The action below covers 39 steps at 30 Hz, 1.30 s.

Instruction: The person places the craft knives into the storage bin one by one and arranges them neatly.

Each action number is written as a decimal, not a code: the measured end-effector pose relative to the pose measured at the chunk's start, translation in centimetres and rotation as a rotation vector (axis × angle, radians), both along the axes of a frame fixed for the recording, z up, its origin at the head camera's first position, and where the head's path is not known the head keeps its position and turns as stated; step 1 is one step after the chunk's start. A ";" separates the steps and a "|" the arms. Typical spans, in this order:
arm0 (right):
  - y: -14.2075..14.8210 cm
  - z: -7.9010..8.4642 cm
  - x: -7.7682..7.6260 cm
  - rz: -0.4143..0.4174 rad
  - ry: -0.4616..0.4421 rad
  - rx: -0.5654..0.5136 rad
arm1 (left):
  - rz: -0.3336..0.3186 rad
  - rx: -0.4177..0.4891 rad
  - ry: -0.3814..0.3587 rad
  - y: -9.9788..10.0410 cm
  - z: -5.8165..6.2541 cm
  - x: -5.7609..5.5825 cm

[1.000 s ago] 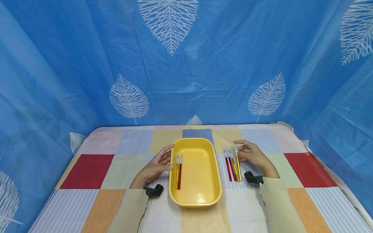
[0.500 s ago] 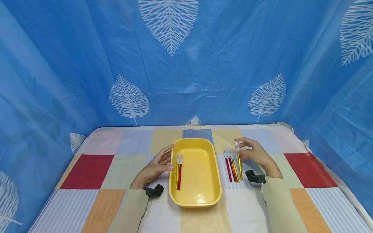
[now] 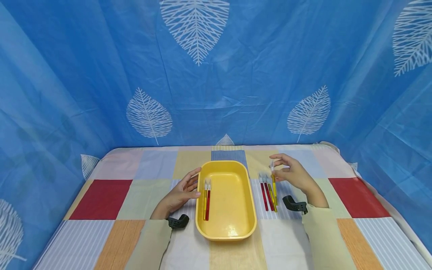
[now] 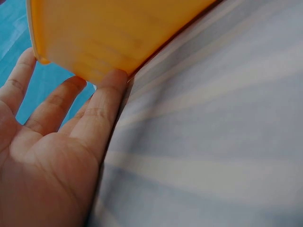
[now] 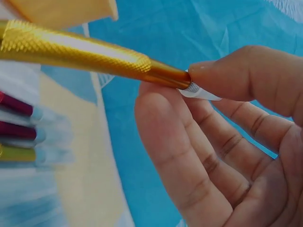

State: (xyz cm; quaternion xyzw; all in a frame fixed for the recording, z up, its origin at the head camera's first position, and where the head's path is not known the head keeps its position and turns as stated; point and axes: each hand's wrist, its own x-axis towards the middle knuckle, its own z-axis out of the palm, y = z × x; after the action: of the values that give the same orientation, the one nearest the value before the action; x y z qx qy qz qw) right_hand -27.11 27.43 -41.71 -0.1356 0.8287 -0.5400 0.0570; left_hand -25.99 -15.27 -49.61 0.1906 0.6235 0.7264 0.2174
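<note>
My right hand (image 3: 293, 174) pinches a gold craft knife (image 5: 75, 49) with a knurled metal handle by its clear-capped end, between thumb and fingers. In the head view that knife slants down toward a row of similar capped knives on the cloth: two red ones (image 3: 263, 197) and a gold one (image 3: 272, 197). My left hand (image 3: 179, 195) rests against the left side of a yellow tray (image 3: 251, 210), fingers mostly straight and fingertips on its wall. Inside the tray, along its left side, a gold craft knife (image 3: 204, 202) and a red craft knife (image 3: 208, 204) lie side by side.
A patchwork-patterned cloth (image 3: 141, 198) covers the table. Behind it and at both sides hangs a blue curtain (image 3: 253, 93) with white leaf prints. The tray stands between the hands, its right wall near the row of knives.
The right hand has raised the gold knife's capped end from the row, moved slightly right, then back left with the knife. The left hand and tray stay in place.
</note>
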 end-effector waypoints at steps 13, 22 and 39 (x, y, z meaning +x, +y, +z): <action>-2.1 2.5 1.3 0.053 0.080 0.005 | 0.014 -0.001 -0.001 0.0 0.2 0.1; -3.7 3.0 1.8 0.099 0.097 -0.012 | 0.010 0.006 -0.010 0.1 0.3 0.1; -7.2 2.6 1.6 0.153 0.027 0.004 | -0.010 0.041 -0.002 0.1 0.3 0.2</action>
State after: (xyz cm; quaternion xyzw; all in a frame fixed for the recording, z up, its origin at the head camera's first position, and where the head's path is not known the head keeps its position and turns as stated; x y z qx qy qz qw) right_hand -25.51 20.21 -39.13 -0.2057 0.8178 -0.5304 0.0874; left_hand -25.77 -15.17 -49.31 0.1973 0.6072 0.7383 0.2175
